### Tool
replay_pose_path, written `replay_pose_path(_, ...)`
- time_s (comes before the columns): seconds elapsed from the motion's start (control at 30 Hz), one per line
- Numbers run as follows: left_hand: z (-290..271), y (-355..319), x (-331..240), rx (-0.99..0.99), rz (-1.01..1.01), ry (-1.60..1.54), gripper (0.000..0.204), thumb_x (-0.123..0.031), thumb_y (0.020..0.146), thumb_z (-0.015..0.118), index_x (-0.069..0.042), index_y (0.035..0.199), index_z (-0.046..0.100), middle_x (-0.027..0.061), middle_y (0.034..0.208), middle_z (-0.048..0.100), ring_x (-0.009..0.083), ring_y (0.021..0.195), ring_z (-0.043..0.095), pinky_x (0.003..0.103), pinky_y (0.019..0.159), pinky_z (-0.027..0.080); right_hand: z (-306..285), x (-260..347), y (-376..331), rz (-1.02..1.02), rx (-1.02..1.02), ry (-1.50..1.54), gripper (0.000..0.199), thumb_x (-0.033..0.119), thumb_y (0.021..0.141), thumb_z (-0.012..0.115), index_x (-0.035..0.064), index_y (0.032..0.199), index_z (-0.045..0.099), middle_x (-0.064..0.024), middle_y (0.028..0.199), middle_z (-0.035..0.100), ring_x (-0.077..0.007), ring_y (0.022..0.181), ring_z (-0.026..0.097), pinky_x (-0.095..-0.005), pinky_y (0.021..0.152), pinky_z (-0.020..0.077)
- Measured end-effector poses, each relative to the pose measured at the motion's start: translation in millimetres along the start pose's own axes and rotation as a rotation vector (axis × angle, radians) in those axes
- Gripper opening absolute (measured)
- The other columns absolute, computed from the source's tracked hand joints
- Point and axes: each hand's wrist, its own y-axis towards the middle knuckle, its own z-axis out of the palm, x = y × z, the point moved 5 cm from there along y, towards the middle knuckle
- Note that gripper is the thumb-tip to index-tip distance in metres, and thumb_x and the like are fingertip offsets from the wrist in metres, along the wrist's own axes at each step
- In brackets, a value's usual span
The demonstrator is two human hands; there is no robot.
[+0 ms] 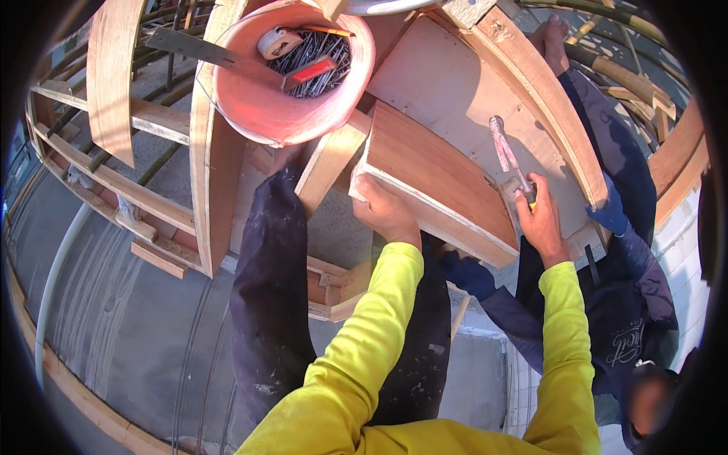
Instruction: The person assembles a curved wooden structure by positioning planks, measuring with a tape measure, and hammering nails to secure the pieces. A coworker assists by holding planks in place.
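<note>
My left hand [387,212] is closed over the near left corner of a brown plywood panel [436,171] with a pale wooden edge. In my right hand [540,220], by the panel's right end, is what looks like a hammer [502,144], its metal stained pink and its grip yellow and black. Its far end lies over a broad, pale board [432,76]. Beneath the panel's near edge is a co-worker's dark blue glove [469,274], its fingers partly hidden. Another blue glove [609,210] touches the end of a curved wooden beam [542,87].
An orange bucket [250,121] holds nails [322,64], a white tape measure [279,43] and a metal square [220,57]. Curved timber framing [163,208] stands left, above a grey surface [129,311]. The co-worker [629,303] crouches close on the right.
</note>
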Motion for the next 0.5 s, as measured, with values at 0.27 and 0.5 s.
replay_pose_path(0.27,0.3,9.6,4.7,0.048,0.248,0.085,0.041,-0.026,0.106,0.042,0.008,0.109,0.066,0.0116,0.1,0.07,0.021,0.092,0.064,0.037,0.083,0.049,68.4,101.5,123.7,-0.239,0.244,-0.013,0.038,0.02,0.102,0.056,0.0005,0.134,0.053,-0.0303,0.108,0.068,-0.0493,0.099,0.064,-0.0544,0.085,0.0501)
replay_pose_path(0.5,3.7,8.0,0.4,0.053,0.206,-0.04,0.037,-0.021,0.103,0.043,0.009,0.107,0.065,0.0104,0.1,0.068,0.021,0.091,0.064,0.036,0.081,0.049,117.2,115.4,179.4,-0.167,0.466,-0.141,0.04,0.023,0.103,0.053,0.0027,0.138,0.053,-0.0288,0.113,0.068,-0.0498,0.108,0.063,-0.0542,0.094,0.0497)
